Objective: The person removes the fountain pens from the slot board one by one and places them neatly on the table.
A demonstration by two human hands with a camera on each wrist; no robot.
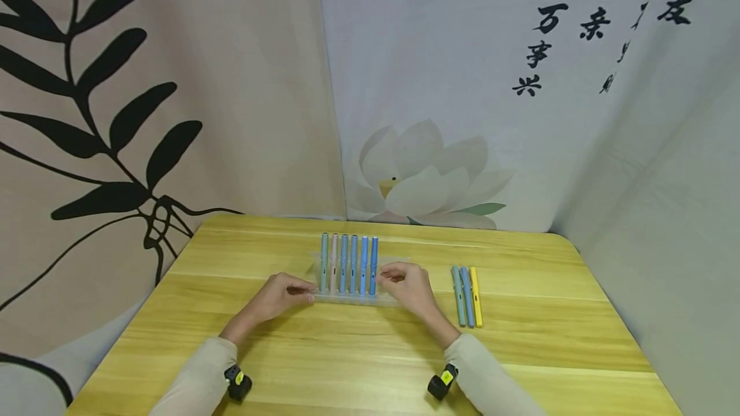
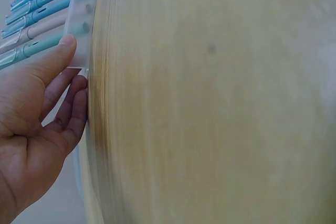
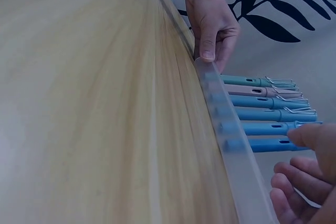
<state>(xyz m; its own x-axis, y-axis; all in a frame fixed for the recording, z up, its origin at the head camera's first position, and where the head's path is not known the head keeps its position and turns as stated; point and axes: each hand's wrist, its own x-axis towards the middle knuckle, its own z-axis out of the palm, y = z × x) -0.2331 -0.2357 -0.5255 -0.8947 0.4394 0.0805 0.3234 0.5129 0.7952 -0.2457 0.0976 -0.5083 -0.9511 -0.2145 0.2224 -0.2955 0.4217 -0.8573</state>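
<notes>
A translucent plastic pen holder stands on the table with a row of capped pens upright in it: a green pen, a pale pink pen and several blue pens. My left hand pinches the holder's left end; in the left wrist view the thumb lies on top of its edge. Beside the rightmost blue pen is my right hand, its fingers loosely bent and apart in the right wrist view. Whether its thumb touches a pen cannot be told.
Three loose pens lie side by side to the right of the holder: a green pen, a blue pen and a yellow pen. The wooden table has printed curtains behind it and on its sides.
</notes>
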